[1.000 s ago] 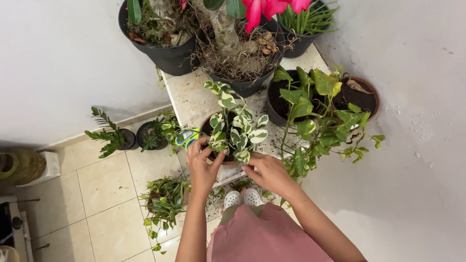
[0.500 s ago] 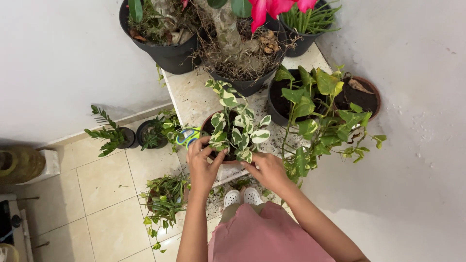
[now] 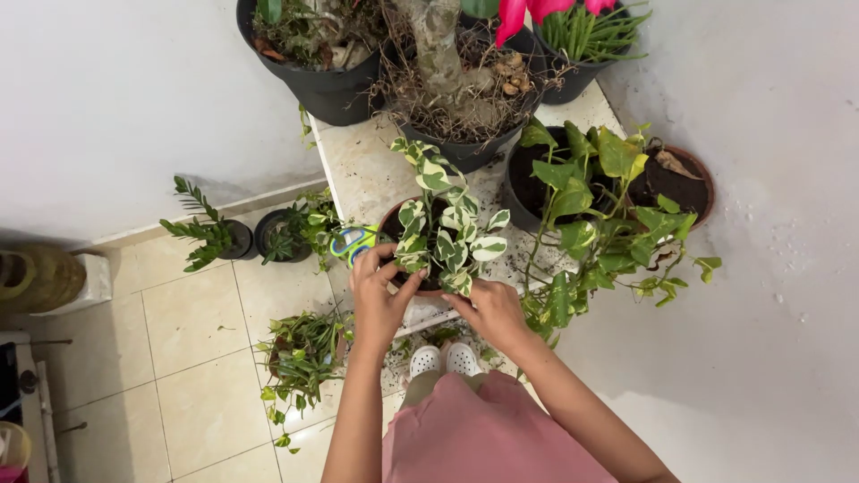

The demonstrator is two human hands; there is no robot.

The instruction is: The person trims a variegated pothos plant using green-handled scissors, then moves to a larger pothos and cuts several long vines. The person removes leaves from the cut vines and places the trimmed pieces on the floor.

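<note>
Both hands, left hand (image 3: 378,295) and right hand (image 3: 490,309), apparently cup the variegated plant's pot (image 3: 398,224), fingers spread.

Bright, even daylight; soft shadows on wall; sharp focus, no glare.

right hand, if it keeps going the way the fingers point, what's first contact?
Probably the variegated leaves of the small potted plant: the right hand points up and leftward at the rim of the brown pot, fingertips already at the lowest leaves. Depth from overhead is uncertain; rim or soil may come first.
</note>
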